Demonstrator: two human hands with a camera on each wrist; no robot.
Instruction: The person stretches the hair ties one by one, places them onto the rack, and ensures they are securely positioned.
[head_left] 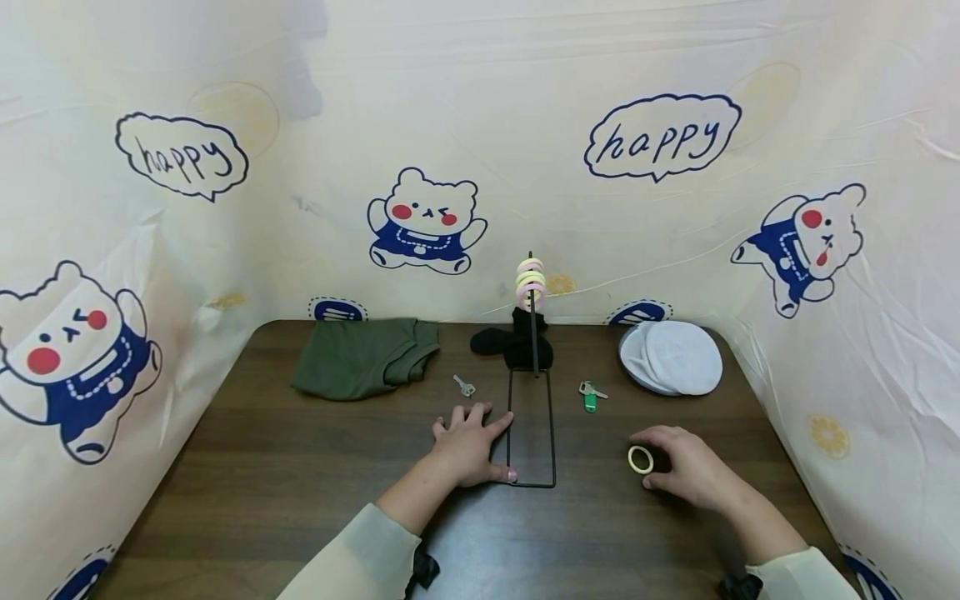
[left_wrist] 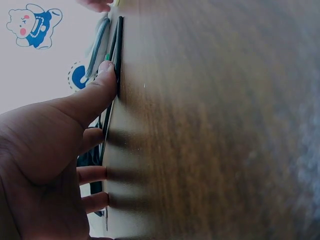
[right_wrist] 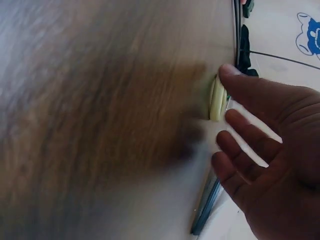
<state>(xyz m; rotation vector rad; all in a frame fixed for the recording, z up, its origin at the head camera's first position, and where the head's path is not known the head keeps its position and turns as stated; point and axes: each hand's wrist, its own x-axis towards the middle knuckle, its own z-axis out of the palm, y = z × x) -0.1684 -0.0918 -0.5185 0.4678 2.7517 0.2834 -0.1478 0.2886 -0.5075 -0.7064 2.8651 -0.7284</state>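
Note:
A black wire stand (head_left: 552,429) has a long rectangular base lying on the table. Several pink and pale yellow rings (head_left: 531,279) are threaded on its upper rod. My left hand (head_left: 467,448) rests beside the base with fingers spread; its thumb (left_wrist: 102,82) touches the wire. Farther right, my right hand (head_left: 690,465) pinches a pale yellow ring (head_left: 631,461) between thumb and index finger, low by the tabletop. In the right wrist view, that ring (right_wrist: 217,100) appears edge-on between thumb and index fingertips, the other fingers loosely bent.
Behind the left hand lie folded green cloth (head_left: 363,360) and a small key (head_left: 465,387). Black fabric pieces (head_left: 498,340) lie around the stand's upright. A key with a green tag (head_left: 591,400) is right of the stand. White rounded items (head_left: 682,358) sit at the back right.

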